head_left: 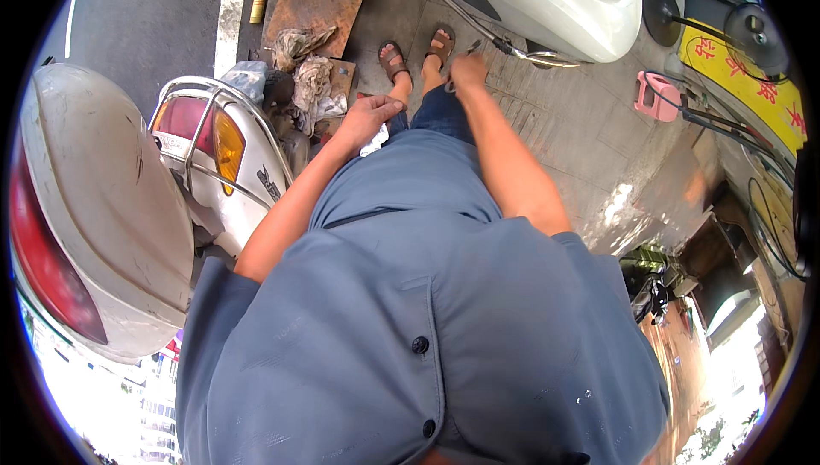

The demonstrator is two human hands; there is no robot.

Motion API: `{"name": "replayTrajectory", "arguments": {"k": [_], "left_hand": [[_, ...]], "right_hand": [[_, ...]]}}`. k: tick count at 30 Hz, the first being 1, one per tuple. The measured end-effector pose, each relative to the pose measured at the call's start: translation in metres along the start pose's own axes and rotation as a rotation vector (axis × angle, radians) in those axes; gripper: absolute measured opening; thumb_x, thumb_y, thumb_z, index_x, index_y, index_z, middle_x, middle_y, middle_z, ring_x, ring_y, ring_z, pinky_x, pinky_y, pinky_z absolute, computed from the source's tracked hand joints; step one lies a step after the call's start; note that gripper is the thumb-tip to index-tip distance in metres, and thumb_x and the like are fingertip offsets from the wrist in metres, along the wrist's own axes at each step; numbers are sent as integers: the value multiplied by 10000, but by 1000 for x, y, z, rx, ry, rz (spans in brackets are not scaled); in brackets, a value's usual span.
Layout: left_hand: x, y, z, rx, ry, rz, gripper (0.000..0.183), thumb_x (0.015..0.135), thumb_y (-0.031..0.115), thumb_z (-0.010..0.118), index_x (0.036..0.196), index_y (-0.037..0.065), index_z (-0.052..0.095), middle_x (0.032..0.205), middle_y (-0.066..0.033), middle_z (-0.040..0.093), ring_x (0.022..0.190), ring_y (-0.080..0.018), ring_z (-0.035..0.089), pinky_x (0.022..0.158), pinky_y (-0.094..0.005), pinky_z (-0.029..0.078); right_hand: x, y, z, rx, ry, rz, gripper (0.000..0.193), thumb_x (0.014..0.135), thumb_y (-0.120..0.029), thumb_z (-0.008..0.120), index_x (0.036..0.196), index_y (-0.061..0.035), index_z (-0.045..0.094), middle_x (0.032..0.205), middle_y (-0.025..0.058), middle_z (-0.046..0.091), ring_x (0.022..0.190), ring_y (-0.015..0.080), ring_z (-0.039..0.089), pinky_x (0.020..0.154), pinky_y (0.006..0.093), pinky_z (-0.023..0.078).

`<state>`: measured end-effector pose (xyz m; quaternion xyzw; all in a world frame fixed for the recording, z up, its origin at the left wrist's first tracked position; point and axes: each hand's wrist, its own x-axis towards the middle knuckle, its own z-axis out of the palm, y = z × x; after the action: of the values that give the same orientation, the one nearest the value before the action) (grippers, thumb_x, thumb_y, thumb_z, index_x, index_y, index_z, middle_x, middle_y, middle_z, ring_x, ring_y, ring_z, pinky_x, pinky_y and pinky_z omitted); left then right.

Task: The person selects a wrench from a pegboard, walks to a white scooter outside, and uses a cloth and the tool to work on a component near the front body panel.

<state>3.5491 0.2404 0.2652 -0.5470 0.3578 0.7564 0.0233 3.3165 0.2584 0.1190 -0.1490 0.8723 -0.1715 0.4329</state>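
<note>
My left hand (372,116) is in front of my thighs, thumb and fingers pressed together. Whatever may be between its fingertips is too small to make out. A small red bit shows just beyond that hand. My right hand (468,72) is closed in a fist beside my right knee. Something thin and dark sticks out past its far side, and its kind cannot be told. Left of my left hand stands a white scooter (248,153) with a metal rear rack. Crumpled dirty rags (313,85) lie beside it on the ground.
A rusty brown board (318,5) lies ahead, with a yellow bottle (259,4) at its left. A white vehicle body (589,4) fills the upper right. Farther right are a pink stool (656,96) and a yellow sign (726,68). A scuffed top box (102,200) stands at far left.
</note>
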Motion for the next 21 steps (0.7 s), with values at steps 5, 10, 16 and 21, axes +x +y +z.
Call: {"name": "replayTrajectory", "arguments": {"k": [5,10,16,21], "left_hand": [[-7,6,-15,-86,-11,-39,242,957,233,603,1056,26,677,727,42,569,653,-55,484,612,-210,388],[8,-23,-6,-112,9,42,259,967,259,593,1048,28,678,714,47,552,628,-50,474,582,-202,371],[8,-14,1,-117,4,4,267,966,270,598,1037,27,680,719,44,557,624,-40,469,574,-199,367],[6,-17,-2,-183,29,-32,252,947,220,618,1039,-2,690,779,21,622,668,-46,515,598,-213,406]], "right_hand": [[-37,-10,-18,16,77,-51,390,905,-184,486,1168,104,477,932,298,664,722,394,689,716,460,540],[-32,-16,-71,136,68,-38,206,918,-110,456,970,89,465,670,175,599,445,245,605,422,377,474],[-35,-23,-68,96,79,-26,176,910,-87,454,947,84,467,623,151,575,421,234,574,376,373,444],[-43,-26,-74,55,36,-48,189,914,-93,460,962,90,456,643,157,582,432,235,584,381,372,454]]}}
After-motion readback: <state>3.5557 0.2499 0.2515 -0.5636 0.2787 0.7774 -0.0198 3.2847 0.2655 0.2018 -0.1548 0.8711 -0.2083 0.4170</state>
